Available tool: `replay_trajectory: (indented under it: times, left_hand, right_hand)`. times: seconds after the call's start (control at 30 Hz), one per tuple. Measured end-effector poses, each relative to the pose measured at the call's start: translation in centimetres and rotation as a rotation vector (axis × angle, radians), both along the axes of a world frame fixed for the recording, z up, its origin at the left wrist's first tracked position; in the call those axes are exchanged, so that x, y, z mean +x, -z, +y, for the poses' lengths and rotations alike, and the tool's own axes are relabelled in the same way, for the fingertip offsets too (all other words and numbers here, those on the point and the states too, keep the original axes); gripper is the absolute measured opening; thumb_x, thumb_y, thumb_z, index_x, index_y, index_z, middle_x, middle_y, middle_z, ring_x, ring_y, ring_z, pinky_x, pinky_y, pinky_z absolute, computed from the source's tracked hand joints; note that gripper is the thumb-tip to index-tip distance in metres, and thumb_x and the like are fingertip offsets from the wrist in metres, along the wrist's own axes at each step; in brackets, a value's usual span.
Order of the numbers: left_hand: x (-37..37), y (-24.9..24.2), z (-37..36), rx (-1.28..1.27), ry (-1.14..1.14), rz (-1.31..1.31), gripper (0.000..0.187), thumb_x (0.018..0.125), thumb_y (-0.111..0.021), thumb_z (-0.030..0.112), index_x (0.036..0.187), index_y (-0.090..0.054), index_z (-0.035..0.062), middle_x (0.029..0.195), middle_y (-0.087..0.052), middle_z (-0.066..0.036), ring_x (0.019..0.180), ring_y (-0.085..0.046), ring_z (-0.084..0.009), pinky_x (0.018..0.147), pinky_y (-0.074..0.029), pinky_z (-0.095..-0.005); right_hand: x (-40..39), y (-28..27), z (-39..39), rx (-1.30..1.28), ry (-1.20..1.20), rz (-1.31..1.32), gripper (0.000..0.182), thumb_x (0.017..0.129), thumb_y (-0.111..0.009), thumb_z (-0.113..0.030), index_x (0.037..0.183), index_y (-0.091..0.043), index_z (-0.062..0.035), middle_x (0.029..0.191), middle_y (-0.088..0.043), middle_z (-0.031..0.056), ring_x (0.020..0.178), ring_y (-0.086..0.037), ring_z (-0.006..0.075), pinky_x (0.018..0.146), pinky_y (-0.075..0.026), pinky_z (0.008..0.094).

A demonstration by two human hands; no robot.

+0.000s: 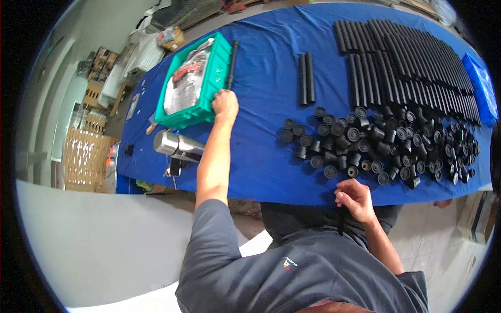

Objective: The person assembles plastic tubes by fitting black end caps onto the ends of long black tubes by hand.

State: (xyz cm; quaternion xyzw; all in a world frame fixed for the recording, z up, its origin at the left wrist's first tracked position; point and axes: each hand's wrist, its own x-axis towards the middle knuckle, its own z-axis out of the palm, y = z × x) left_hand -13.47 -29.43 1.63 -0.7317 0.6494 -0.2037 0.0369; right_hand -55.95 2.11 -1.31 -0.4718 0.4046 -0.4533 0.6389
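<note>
1. Biggest thing here is the bench (266, 156), covered in a wrinkled blue cloth and running across most of the view.
2. The stacked black tubes (412, 62) take up its far right part, lined up side by side in overlapping rows.
3. Then there's a messy heap of black round caps (354, 134) between those rows and the near edge, some upright, some tipped over.
4. Teal plastic crate (219, 73) over on the left, with a crumpled printed sheet (185, 78) inside.
5. Blue plastic bin (480, 86) at the far right end, just beside the rows.
6. Two loose black tubes (307, 78) lie side by side, a bit left of the stack.
7. Single black tube (233, 62) lying along the crate's right side, well apart from the rest. Its near end is right at the left hand, and it's well away from the right one.
8. Steel bottle (177, 144) on its side, just left of the left forearm.
9. Now the hands. Left hand (225, 105): fingers curled at the single tube's near end, by the crate's corner; can't tell if it's actually gripping. Right hand (356, 201): loosely curled at the near edge, just below the caps, thumb close to the fingertips. Can't tell if anything's pinched in there.
</note>
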Motion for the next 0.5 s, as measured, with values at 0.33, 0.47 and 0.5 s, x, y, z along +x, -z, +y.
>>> replay_trajectory:
  times: [0.33,0.47,0.5]
  left_hand:
    - [-15.5,1.7,0.2,0.007,0.744,0.668,0.050,0.092,-0.048,0.002,0.138,-0.061,0.0131,0.122,-0.066,-0.015,0.114,-0.064,-0.0375,0.095,-0.055,-0.0479]
    - [-16.4,1.7,-1.4,0.096,0.649,0.618,0.037,0.092,-0.052,0.008,0.123,-0.070,0.0088,0.117,-0.069,-0.017,0.109,-0.068,-0.0390,0.093,-0.056,-0.0495]
    - [-16.4,1.2,-1.9,0.112,0.583,0.583,0.033,0.092,-0.053,0.011,0.118,-0.072,0.0079,0.114,-0.070,-0.018,0.107,-0.069,-0.0396,0.092,-0.057,-0.0500]
  right_hand:
    - [0.0,-0.1,0.1,0.007,0.004,0.040,0.024,0.096,-0.072,-0.010,0.114,-0.064,0.0038,0.091,-0.070,0.0066,0.076,-0.067,0.0104,0.066,-0.058,0.0266]
    - [-0.1,0.2,0.1,-0.021,0.005,0.027,0.024,0.097,-0.072,-0.010,0.114,-0.064,0.0034,0.090,-0.070,0.0061,0.076,-0.067,0.0104,0.067,-0.058,0.0267]
    - [0.0,0.3,0.0,-0.027,0.006,0.023,0.024,0.097,-0.072,-0.010,0.114,-0.064,0.0034,0.090,-0.070,0.0059,0.076,-0.067,0.0104,0.067,-0.058,0.0267]
